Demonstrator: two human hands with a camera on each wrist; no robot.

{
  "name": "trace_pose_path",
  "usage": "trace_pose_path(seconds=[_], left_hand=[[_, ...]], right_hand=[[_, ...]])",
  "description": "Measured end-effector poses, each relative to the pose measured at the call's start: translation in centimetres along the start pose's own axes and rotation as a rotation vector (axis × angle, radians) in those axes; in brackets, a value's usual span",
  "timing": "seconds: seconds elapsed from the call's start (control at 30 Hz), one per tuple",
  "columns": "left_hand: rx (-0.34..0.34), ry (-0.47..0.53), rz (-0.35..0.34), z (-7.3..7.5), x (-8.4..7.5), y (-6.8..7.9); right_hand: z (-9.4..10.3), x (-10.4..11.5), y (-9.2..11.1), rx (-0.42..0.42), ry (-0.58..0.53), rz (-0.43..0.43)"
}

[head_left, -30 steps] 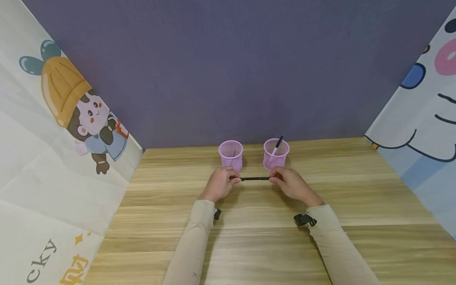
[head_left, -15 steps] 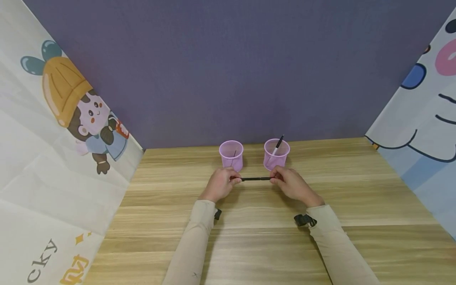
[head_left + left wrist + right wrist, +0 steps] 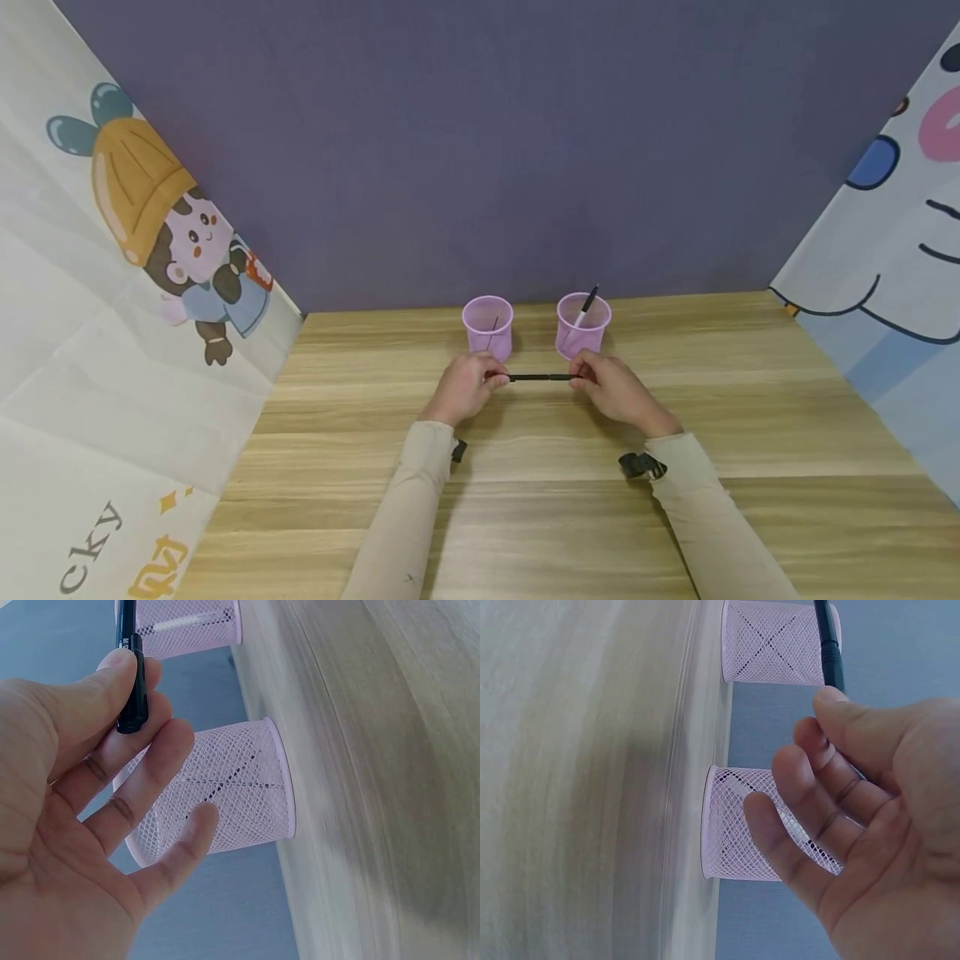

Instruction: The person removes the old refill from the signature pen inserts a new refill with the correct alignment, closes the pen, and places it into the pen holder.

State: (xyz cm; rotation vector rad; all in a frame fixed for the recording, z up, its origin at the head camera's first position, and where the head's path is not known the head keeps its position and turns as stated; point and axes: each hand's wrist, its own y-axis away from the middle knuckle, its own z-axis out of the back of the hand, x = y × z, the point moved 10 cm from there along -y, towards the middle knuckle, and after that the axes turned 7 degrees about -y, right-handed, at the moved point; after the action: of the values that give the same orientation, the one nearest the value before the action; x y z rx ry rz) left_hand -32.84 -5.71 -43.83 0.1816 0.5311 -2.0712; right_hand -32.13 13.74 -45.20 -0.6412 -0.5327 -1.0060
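A slim black pen (image 3: 540,377) is held level between both hands, just in front of two pink mesh pen cups. My left hand (image 3: 462,388) pinches its clip end between thumb and fingers, the other fingers spread in the left wrist view. At the opposite end, the thumb and index finger of my right hand (image 3: 617,390) pinch the pen. Behind the left hand stands the left pen cup (image 3: 489,343), with thin dark lines showing through its mesh. The right pen cup (image 3: 567,340) holds a leaning pen with a black top and white body (image 3: 589,298).
Both cups stand upright on a wood-grain table (image 3: 540,517), close to its back edge. A dark blue-grey panel (image 3: 480,150) rises behind it. Cartoon-printed white sheets flank the left side (image 3: 90,333) and the right side (image 3: 900,250).
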Motion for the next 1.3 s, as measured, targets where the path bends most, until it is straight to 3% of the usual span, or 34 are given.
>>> trace_pose_path(seconds=[0.63, 1.3], left_hand=[[-0.010, -0.015, -0.001, 0.26, -0.04, 0.08], [-0.009, -0.022, -0.002, 0.10, 0.11, 0.00]], right_hand=[[-0.01, -0.23, -0.12, 0.008, -0.051, -0.030], [-0.17, -0.24, -0.06, 0.025, -0.019, 0.010]])
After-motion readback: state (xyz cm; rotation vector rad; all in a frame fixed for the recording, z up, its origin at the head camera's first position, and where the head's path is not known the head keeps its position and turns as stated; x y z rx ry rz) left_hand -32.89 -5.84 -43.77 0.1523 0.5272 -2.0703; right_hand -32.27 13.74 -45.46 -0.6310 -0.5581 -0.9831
